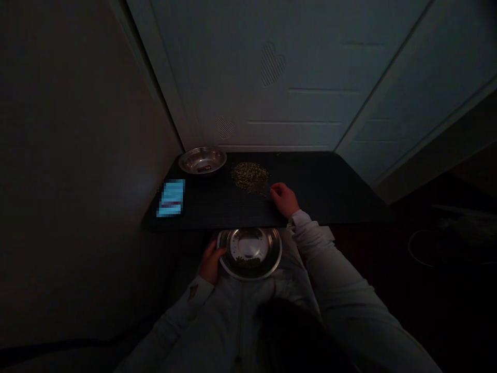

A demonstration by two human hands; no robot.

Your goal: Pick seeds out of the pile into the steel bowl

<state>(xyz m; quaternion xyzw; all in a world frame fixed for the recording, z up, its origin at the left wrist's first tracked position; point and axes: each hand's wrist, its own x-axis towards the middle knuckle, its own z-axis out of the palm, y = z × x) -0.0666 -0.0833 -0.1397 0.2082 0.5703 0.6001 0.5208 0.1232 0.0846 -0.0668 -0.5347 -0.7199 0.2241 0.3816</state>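
My left hand [212, 262] grips the left rim of a shiny metal bowl [275, 259] on my lap, just in front of the table edge. Some small greenish grains or beans [248, 262] lie in the near part of this bowl. A flat pile of mixed small grains or beans [249, 175] is spread on the dark table. Just right of the pile, my right hand [285, 199] is low over the tabletop with its fingers curled together. Whatever may be between those fingertips is too small and dark to make out.
A second metal bowl [203, 159] with a label inside stands at the back left of the table [326, 191]. Before it lies a blurred, bright blue rectangle [171, 198]. A white panelled door or cabinet front [233, 67] rises behind; a wall [77, 155] bounds the left.
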